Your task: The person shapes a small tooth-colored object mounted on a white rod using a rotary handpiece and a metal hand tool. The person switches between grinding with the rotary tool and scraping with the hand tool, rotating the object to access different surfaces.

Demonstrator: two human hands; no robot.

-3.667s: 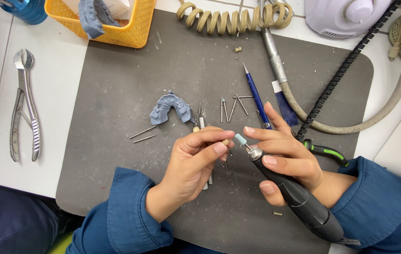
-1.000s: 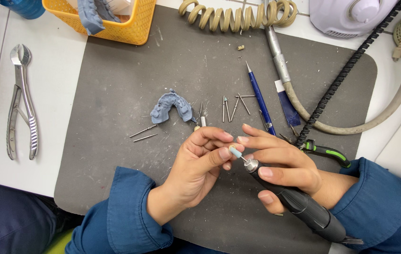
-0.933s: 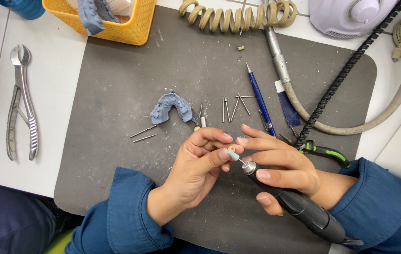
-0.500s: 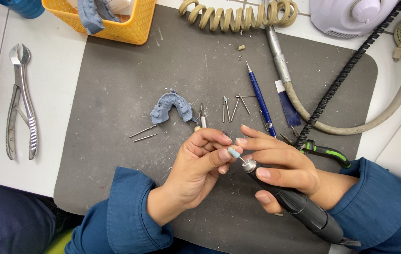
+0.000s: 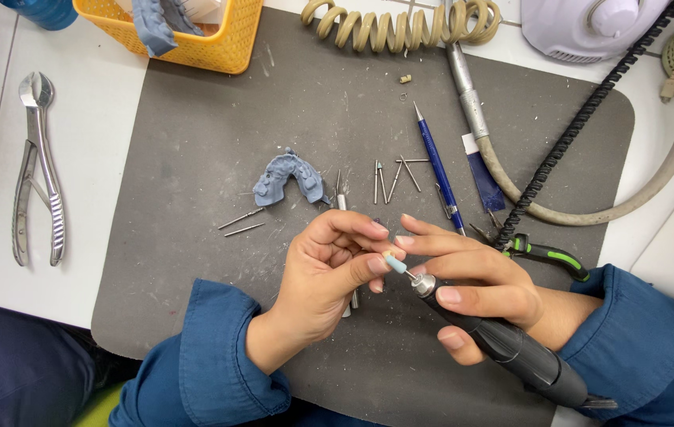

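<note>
Handpiece (image 5: pixel 503 344), black and fat, lies gripped in the right hand (image 5: pixel 479 277), its pale blue tip (image 5: pixel 394 263) touching the left hand (image 5: pixel 329 273) over the grey mat (image 5: pixel 194 158). Left fingers (image 5: pixel 353 229) pinch shut on something too small to make out. Both hands sit lower than before. Sleeves run off the picture's edge.

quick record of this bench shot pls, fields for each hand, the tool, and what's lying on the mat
left hand: fingertips pinched together at the tool's tip; whether they hold a small piece cannot be told
right hand: gripping the black rotary handpiece
tool tip: pale blue polishing point, touching the left fingertips
grey mat: blue dental cast, loose burs, blue pen, green-handled pliers
off the mat: metal forceps, yellow basket
</note>
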